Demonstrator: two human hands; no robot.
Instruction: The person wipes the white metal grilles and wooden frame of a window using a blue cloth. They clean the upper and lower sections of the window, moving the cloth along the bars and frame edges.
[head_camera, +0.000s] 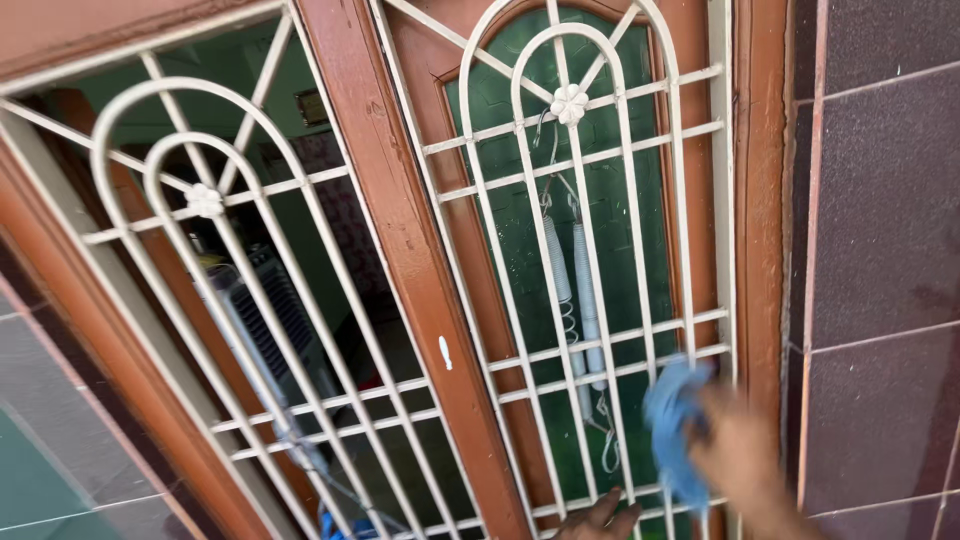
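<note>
The right hand (740, 450) is blurred at the lower right of the window grille (620, 250), its fingers closed around a bunched blue cloth (672, 425). The cloth presses against the cream bars of the grille near its lower right corner, just below the lower pair of crossbars. The left hand (600, 518) shows only as fingertips at the bottom edge, touching the lowest rail of the same grille, left of the cloth; whether it grips the rail or merely rests there I cannot tell.

Behind the bars, above and to the left of the cloth, two white coil springs (575, 300) hang upright on wire hooks against the green glass pane (510, 220). A small flower ornament (569, 103) sits on the grille's arch, above the springs. Left of the grille runs a brown wooden post (410, 250), and beyond it a second arched grille (230, 300) covers an open window with a dim room inside. Right of the grille, past the brown frame, is a dark tiled wall (880, 200).
</note>
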